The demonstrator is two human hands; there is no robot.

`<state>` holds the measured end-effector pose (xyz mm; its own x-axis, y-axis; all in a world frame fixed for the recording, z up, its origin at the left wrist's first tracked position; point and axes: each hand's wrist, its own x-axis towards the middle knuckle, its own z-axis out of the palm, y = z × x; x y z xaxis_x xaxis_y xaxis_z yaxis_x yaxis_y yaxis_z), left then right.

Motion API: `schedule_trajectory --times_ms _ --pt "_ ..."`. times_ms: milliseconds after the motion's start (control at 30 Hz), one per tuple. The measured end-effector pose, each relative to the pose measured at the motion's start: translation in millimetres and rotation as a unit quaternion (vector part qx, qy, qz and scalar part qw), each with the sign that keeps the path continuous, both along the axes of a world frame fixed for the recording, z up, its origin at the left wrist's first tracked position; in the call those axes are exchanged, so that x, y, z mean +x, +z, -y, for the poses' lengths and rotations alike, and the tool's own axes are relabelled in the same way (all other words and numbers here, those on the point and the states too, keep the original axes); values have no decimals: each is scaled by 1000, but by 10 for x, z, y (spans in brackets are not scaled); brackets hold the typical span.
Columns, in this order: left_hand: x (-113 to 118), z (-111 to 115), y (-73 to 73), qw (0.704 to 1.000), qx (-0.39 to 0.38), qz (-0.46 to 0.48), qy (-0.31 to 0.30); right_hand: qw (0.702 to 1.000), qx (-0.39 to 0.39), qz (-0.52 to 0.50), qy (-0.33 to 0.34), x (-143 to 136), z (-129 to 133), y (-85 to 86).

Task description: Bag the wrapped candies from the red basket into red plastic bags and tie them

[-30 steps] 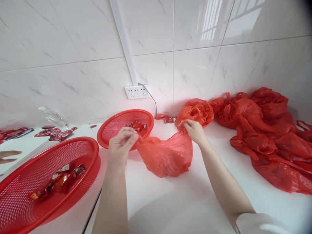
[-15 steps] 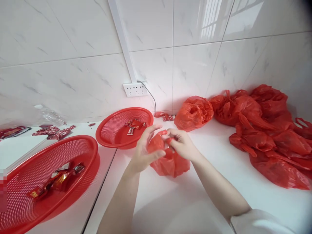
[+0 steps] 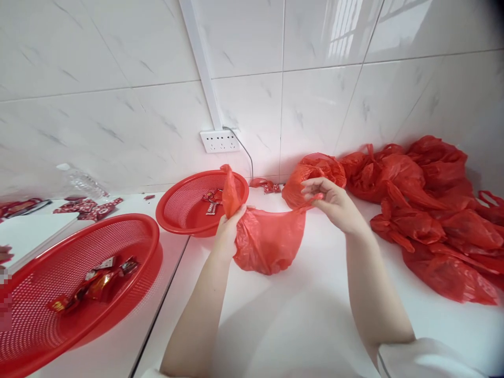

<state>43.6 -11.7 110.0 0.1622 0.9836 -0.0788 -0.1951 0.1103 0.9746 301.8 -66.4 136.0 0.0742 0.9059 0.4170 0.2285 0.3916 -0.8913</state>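
The small basket (image 3: 177, 205) is red and sits on the white desk (image 3: 275, 325) near the wall. A red bag (image 3: 271, 241) is held up closer to the person than the small basket, and a bit to its right. (I can't tell if its bottom touches the desk.)

The left hand (image 3: 229, 231) has its fingers closed on one side of the bag, and a floppy bit pokes up above the thumb, in front of the small basket. The right hand (image 3: 334, 203) pinches the other top corner with its thumb and finger. Its other fingers are partly open and loosely bent. The bag's top edge sags between the two hands.

Some wrapped sweets (image 3: 214, 201) lie in the small basket. To its left and nearer is a big red basket (image 3: 31, 320), with more shiny packets (image 3: 100, 286) inside. Far to the small basket's right is a heap of full red bags (image 3: 429, 223).
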Motion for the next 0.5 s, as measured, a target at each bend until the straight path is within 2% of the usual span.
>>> schedule_trajectory --times_ms 67,133,200,300,333,367,500 --pt "-17 -45 -24 999 -7 25 19 986 -85 110 95 236 -31 -100" --pt "-16 -69 -48 999 -8 32 25 953 -177 158 188 322 -111 -244" --pt "3 -73 -70 999 -2 31 24 928 -236 145 249 213 -222 -408" --pt "57 -61 -95 999 6 38 33 901 -258 36 347 -217 -375 -643" --pt "76 -58 -102 998 8 47 41 896 -268 -9 354 -379 -413 -713" --pt "92 -58 -109 997 11 57 49 902 -274 -57 328 -529 -446 -780" --pt "105 -74 -127 994 37 77 64 946 -238 -180 124 -875 -577 -1010"
